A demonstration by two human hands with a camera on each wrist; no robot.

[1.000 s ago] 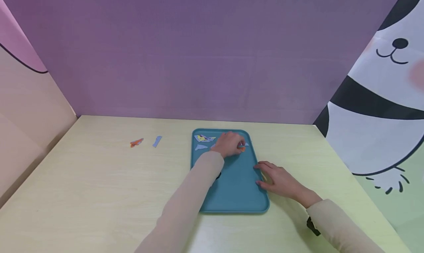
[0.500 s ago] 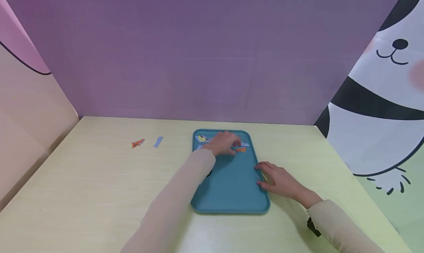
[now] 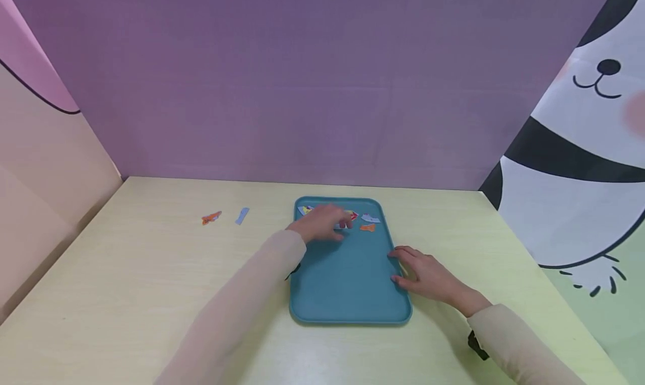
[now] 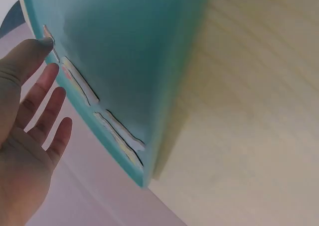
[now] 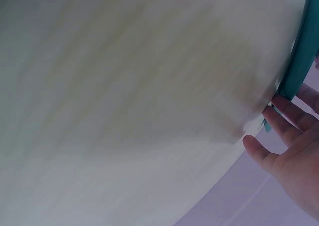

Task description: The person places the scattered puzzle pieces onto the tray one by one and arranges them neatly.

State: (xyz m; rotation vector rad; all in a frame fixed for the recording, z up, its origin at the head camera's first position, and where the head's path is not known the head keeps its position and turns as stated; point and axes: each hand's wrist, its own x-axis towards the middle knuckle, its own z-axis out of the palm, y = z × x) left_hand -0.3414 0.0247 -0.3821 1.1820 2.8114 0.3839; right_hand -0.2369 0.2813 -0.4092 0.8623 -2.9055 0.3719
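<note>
A teal tray [image 3: 353, 284] lies on the table with several flat, irregular pieces, like puzzle pieces, along its far end. My left hand [image 3: 319, 224] hovers over those pieces, fingers loosely spread and holding nothing, hiding some of them in the head view. To its right lie an orange piece [image 3: 368, 228] and a pale blue piece [image 3: 370, 219]. In the left wrist view, more pale pieces [image 4: 119, 136] line the tray's end beyond the fingers. My right hand [image 3: 428, 276] rests its fingertips against the tray's right rim, fingers extended.
Left of the tray, an orange-and-blue piece [image 3: 211, 217] and a blue strip-shaped piece [image 3: 242, 215] lie on the pale wooden table [image 3: 126, 290]. A purple wall [image 3: 302, 94] stands behind the table, and a panda picture [image 3: 579, 206] is at the right.
My left hand has moved left, away from the orange piece and the pale blue piece, which now show fully on the tray. The right hand has stayed at the rim.
</note>
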